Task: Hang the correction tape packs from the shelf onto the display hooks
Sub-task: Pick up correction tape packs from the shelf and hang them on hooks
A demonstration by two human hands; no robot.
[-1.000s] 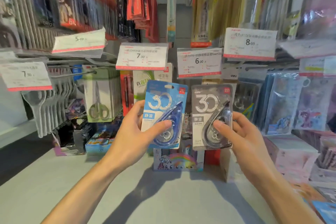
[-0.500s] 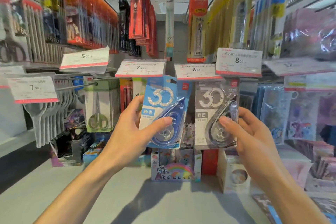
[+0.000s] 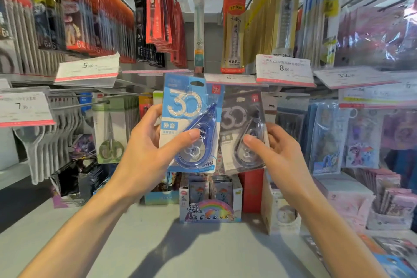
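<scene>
Pinched thumb-on-front, the left hand (image 3: 144, 156) holds a glossy blue correction tape pack (image 3: 191, 124) and the right hand (image 3: 282, 156) a grey correction tape pack (image 3: 243, 133), teardrop blisters side by side at 12 o'clock above the shelf (image 3: 140, 244).

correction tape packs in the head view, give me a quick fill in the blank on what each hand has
1. The left hand holds the ____ correction tape pack.
2. The right hand holds the ____ correction tape pack.
3. Each pack shows the large number ____.
4. The price tag up and to the right of the packs reads ____.

Missing words: blue; grey; 30; 8.00
</scene>
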